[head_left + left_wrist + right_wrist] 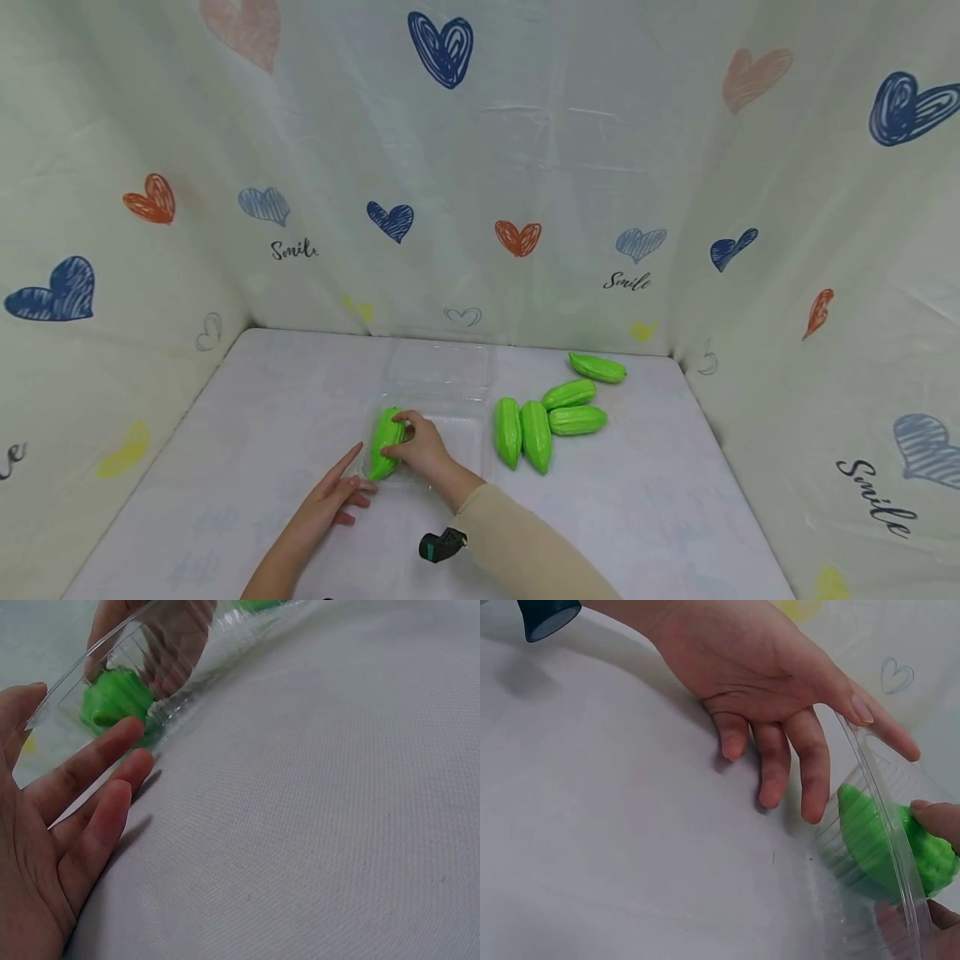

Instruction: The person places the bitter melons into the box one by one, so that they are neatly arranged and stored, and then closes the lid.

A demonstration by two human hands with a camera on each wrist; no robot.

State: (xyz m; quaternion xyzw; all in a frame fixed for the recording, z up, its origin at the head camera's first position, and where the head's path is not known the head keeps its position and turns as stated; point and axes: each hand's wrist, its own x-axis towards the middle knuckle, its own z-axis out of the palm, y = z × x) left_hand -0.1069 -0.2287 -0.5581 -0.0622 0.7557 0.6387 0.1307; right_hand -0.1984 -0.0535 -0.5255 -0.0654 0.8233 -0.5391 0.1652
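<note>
My right hand (424,450) pinches a bright green, bumpy bitter melon (385,446) between thumb and fingers. It lies lengthwise along the left side of a clear plastic clamshell box (463,437). In the right wrist view, the bitter melon (870,832) shows through the box's wall, inside the rim (900,859). My left hand (330,498) is at the near left corner of the box, thumb and forefinger touching the rim. Its other fingers (94,832) extend loosely just above the tabletop.
The box's clear lid (438,367) lies folded back toward the curtain (555,167). Right of the box are several more bitter melons (537,437), with one (597,367) farther back. A small black camera (442,546) sits by my right sleeve (532,546), over the white table (660,492).
</note>
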